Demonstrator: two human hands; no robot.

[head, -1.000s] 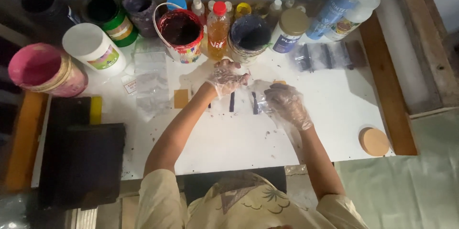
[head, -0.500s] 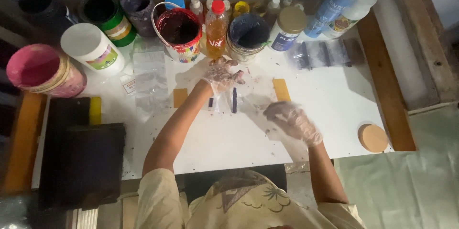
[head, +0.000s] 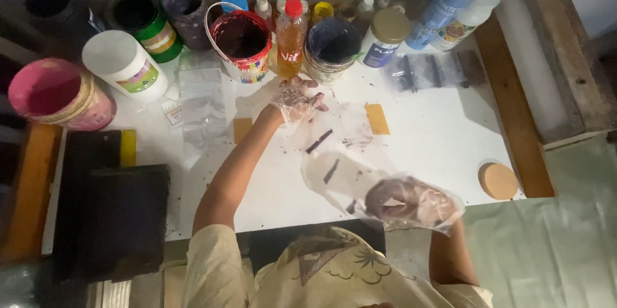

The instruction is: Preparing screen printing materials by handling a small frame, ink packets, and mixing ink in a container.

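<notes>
My left hand, in a thin clear plastic glove, rests with its fingers spread on the white table, just in front of a red paint bucket. My right hand, also gloved and stained dark, is curled into a fist near the table's front edge. It grips one end of a clear plastic bag that stretches back toward the left hand. Short dark sticks lie on and under that plastic. A yellow card lies flat to the right of my left hand.
Paint tubs, cans and bottles line the far edge: a pink tub, a white-lidded tub, an orange bottle, a dark can. Small clear bags lie left, a black board front left, a round tan disc right.
My right hand has drawn back from the table's middle toward my body, pulling the clear plastic with it. The yellow card is uncovered. My left hand has barely moved.
</notes>
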